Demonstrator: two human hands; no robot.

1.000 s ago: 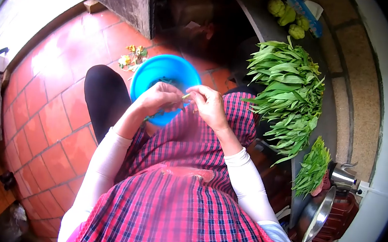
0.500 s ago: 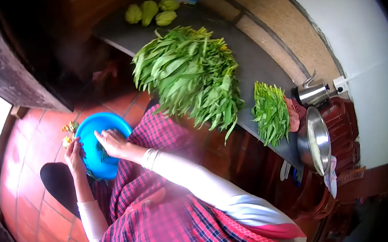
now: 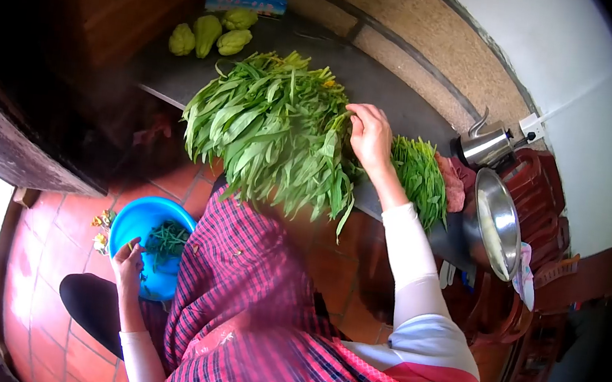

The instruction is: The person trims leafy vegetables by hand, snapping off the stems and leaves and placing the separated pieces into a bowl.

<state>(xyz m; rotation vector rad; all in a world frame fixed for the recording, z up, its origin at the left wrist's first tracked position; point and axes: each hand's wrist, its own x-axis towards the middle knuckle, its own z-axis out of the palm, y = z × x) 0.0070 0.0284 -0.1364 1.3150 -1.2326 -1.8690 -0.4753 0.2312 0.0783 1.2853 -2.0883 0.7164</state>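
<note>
A large pile of long-leaved greens (image 3: pixel 268 127) lies on the dark counter, its leaves hanging over the front edge. My right hand (image 3: pixel 371 134) reaches to the pile's right side, thumb and fingers pinched on a stem there. Below, a blue basin (image 3: pixel 123 225) holds some cut or torn green pieces (image 3: pixel 168 240). At the basin's near left rim is my left hand (image 3: pixel 128 263), its fingers closed together. Whatever small thing they pinch is too small to make out.
A smaller bunch of greens (image 3: pixel 419 175) lies beside a steel bowl (image 3: pixel 515 226) and a steel kettle (image 3: pixel 486 146). Several chayotes (image 3: pixel 207 35) and a tissue box (image 3: pixel 255 1) sit at the back left. Yellowed scraps (image 3: pixel 103 222) lie on the tiled floor (image 3: pixel 41 260).
My right hand has left the basin and moved up and right to the large pile. My left hand stays at the basin, slightly lower. The view has shifted a little.
</note>
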